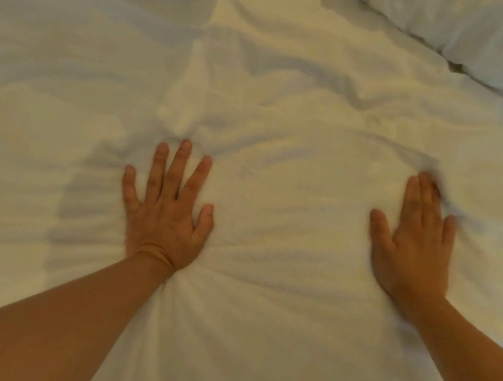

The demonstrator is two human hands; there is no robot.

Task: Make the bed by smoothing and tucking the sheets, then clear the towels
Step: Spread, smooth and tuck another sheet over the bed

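Apparently flat hands (287, 229) on wrinkled sheet (296, 171).

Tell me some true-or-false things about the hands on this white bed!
1. Both hands lie flat on the sheet. True: the left hand and the right hand press it with straight fingers.
2. The right hand holds a towel. False: it holds nothing, and no towel shows.
3. The sheet is wrinkled. True.
4. The sheet is blue with stripes. False: it is plain white.
5. A pillow lies at the far right. True.
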